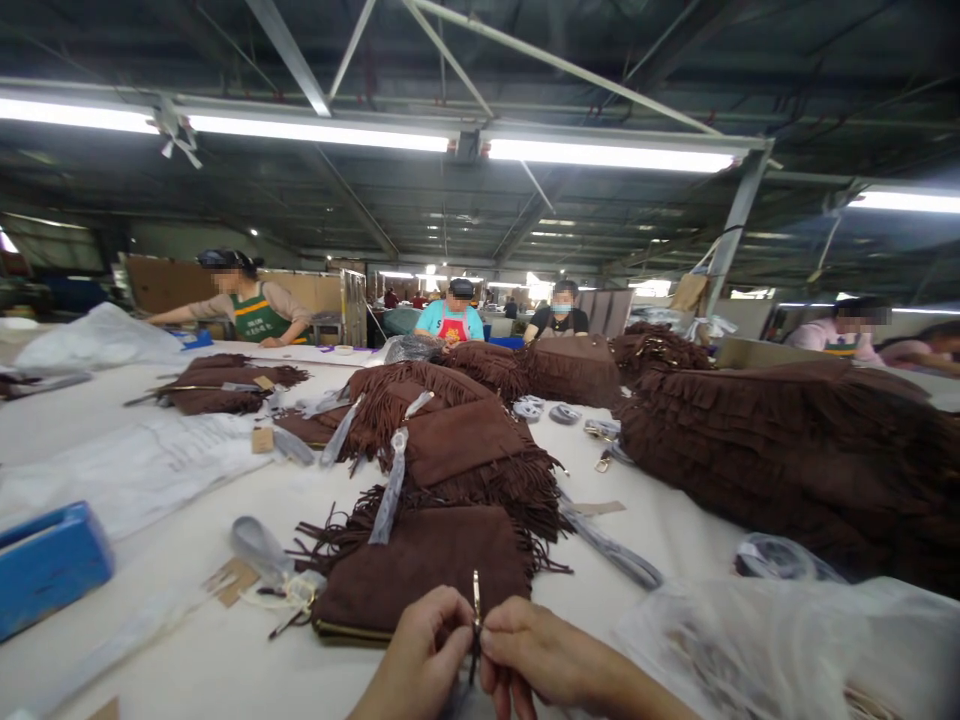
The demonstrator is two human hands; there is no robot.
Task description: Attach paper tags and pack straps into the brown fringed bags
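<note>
My left hand [426, 640] and my right hand [536, 648] meet at the front of the table, both with fingers pinched. Between them stands a narrow gold metal clasp [476, 592], with a thin dark strip hanging below it. The fingertips hide where the two join. Just beyond lies a brown fringed bag [435, 555], flat, its gold zipper edge towards me. Left of the bag is a plastic-wrapped grey strap [259, 548] with a brown paper tag [234, 582] and gold-coloured fittings beside it.
More brown fringed bags [457, 440] lie behind, and a large pile [772, 430] rises at right. Clear plastic bags [795, 640] cover the front right. A blue box-like holder [56, 565] stands at left. Several co-workers, one in a green apron [259, 318], are across the tables.
</note>
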